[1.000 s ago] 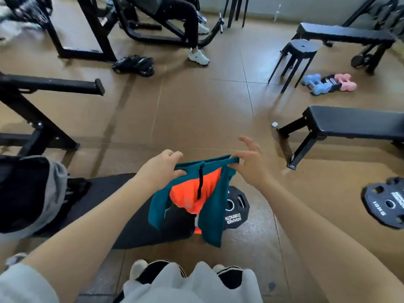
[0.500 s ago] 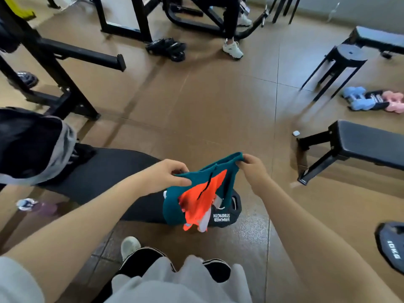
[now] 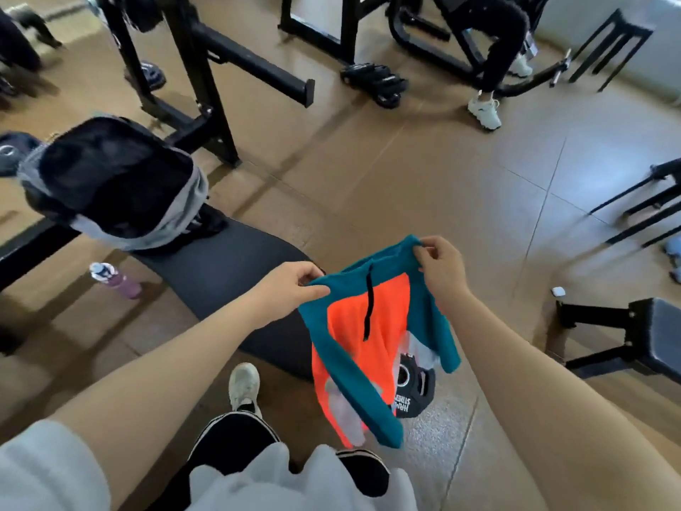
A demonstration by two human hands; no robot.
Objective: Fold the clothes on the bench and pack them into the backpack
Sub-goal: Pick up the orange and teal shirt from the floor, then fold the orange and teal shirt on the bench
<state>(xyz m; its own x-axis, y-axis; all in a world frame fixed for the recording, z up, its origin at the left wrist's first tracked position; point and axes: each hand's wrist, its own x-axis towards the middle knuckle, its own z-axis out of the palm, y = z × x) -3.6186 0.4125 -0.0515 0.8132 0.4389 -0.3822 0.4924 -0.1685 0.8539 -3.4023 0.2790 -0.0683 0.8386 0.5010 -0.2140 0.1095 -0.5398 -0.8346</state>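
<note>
The left hand [image 3: 294, 285] pinches one top corner of the shorts [image 3: 368, 344]. The right hand [image 3: 440, 267] pinches the other top corner. Both hands grip the cloth tight. The shorts are teal and orange with a black string down the front. They hang in the air, long way down, just past the end of the worktop [image 3: 228, 274].

The worktop is a black padded bench. It lies to the left of the shorts and runs away up and left. The backpack [image 3: 110, 182] sits at its far end with its mouth open. It is black inside and grey round the rim. The left hand is nearer to the worktop and to the backpack. I think the shorts need to go left and lie flat on the worktop to be folded.

A black weight plate [image 3: 414, 390] lies on the floor behind the shorts. It has white letters on it, partly hidden. I can read "HAM" and "STREN". A purple bottle [image 3: 118, 280] lies on the floor beside the worktop.
</note>
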